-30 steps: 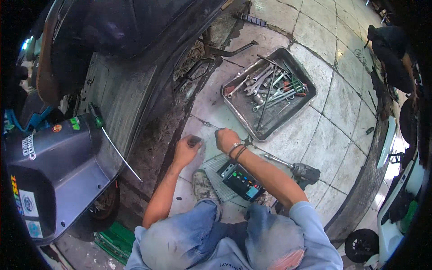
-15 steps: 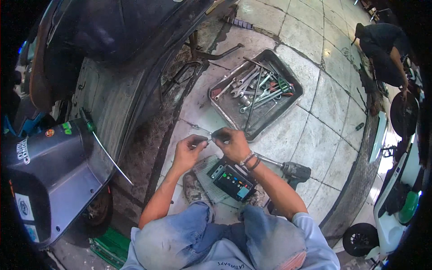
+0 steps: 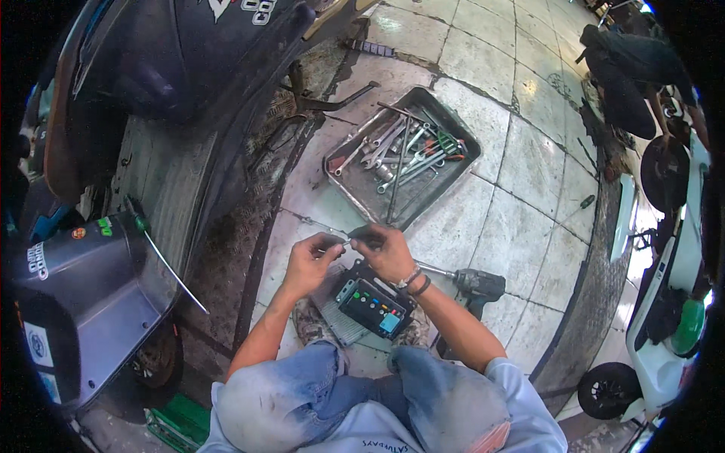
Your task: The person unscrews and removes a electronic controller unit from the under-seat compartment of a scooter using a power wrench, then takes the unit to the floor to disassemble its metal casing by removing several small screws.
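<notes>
My left hand [image 3: 308, 264] and my right hand [image 3: 387, 253] meet in front of my knees, fingertips pinched together. Between them is a small, thin, light-coloured piece, too small to name. Below the hands, between my shoes, lies a black electronic module [image 3: 375, 308] with a row of coloured terminals and a light-blue label. It rests over a grey ribbed metal plate [image 3: 330, 311]. Just beyond my fingers stands a black tool tray [image 3: 361, 190] heaped with wrenches [image 3: 389, 141], sockets and long bars.
A cordless impact driver [image 3: 480, 285] lies to the right on the floor tiles. A dark scooter [image 3: 106, 291] fills the left side, a green-handled screwdriver [image 3: 140, 221] against it. At right are a white scooter [image 3: 668, 283] and another person [image 3: 630, 68]. A green crate [image 3: 180, 423] sits lower left.
The view has turned slightly, so the tray, module and driver appear further left. My hands stay together with their fingertips pinched; the grip looks much the same.
</notes>
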The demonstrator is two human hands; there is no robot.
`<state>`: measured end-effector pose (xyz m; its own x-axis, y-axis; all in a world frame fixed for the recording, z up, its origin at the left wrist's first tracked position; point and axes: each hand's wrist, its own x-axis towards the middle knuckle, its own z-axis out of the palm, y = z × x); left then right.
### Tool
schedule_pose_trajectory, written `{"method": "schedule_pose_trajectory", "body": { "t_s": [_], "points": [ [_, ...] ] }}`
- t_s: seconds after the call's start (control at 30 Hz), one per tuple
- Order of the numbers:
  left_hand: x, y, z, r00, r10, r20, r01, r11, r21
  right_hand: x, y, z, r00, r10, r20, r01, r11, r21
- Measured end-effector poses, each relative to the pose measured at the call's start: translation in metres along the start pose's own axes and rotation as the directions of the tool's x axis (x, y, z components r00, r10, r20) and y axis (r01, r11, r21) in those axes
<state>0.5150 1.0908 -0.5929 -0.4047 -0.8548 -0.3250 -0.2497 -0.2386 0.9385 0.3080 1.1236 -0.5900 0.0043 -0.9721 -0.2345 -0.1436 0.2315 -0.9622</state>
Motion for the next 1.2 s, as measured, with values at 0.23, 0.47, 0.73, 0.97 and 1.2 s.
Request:
{"method": "schedule_pose_trajectory", "body": {
  "t_s": [0.23, 0.47, 0.73, 0.97, 1.2],
  "points": [
    [-0.004, 0.003, 0.003, 0.999, -0.035, 0.030, 0.036, 0.999, -0.031, -0.011, 0.000, -0.007, 0.993, -0.118, -0.011, 0.117, 0.991, -0.062],
    [-0.008, 0.010, 0.000, 0.991, -0.074, 0.110, 0.077, 0.997, -0.022, -0.010, 0.000, -0.017, 0.977, -0.172, 0.123, 0.183, 0.979, -0.084],
    [-0.012, 0.009, 0.004, 0.991, -0.058, 0.120, 0.056, 0.998, 0.024, -0.012, 0.003, -0.021, 0.976, -0.034, 0.215, 0.061, 0.991, -0.119],
    [-0.014, 0.015, 0.009, 0.999, 0.027, 0.019, -0.030, 0.980, 0.197, -0.015, 0.002, -0.013, 0.989, 0.081, 0.127, -0.064, 0.989, -0.134],
    [-0.016, 0.010, 0.011, 0.996, 0.080, -0.042, -0.068, 0.970, 0.234, -0.018, 0.009, -0.003, 0.974, 0.213, 0.073, -0.209, 0.976, -0.060]
  ]
}}
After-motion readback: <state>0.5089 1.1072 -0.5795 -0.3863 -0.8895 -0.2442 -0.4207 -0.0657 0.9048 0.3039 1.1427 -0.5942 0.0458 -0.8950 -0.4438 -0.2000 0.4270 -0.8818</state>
